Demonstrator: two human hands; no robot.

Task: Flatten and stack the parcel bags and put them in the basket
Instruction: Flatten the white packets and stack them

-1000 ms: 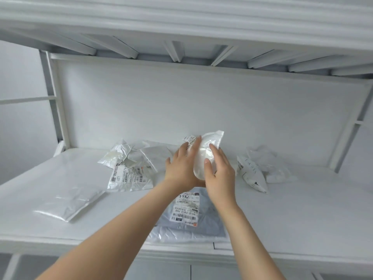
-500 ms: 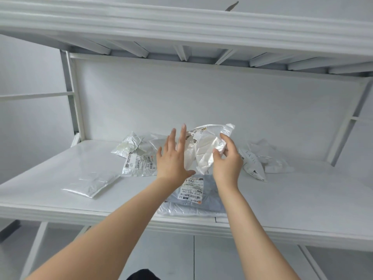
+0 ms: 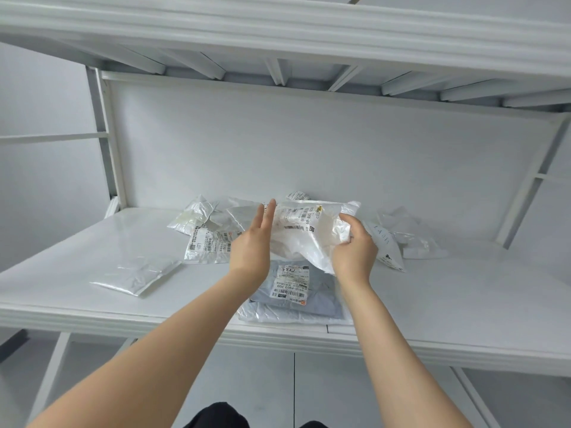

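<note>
The left grip [image 3: 251,242] is spread, with straight fingers, and holds nothing. The crumpled bag [image 3: 304,233] is up in the air just at its 3 o'clock. I cannot tell if they touch. The bag's long side runs from 9 o'clock to 3 o'clock. The right grip [image 3: 355,245] pinches the bag's right end with curled fingers. A flat grey bag [image 3: 324,299] lies on the shelf [image 3: 463,304] at 6 o'clock, right under the crumpled bag. I think the crumpled bag should go down there next.

A mail storeroom: bare white metal shelving [image 3: 463,291] strewn with labelled parcel bags [image 3: 213,245].
</note>
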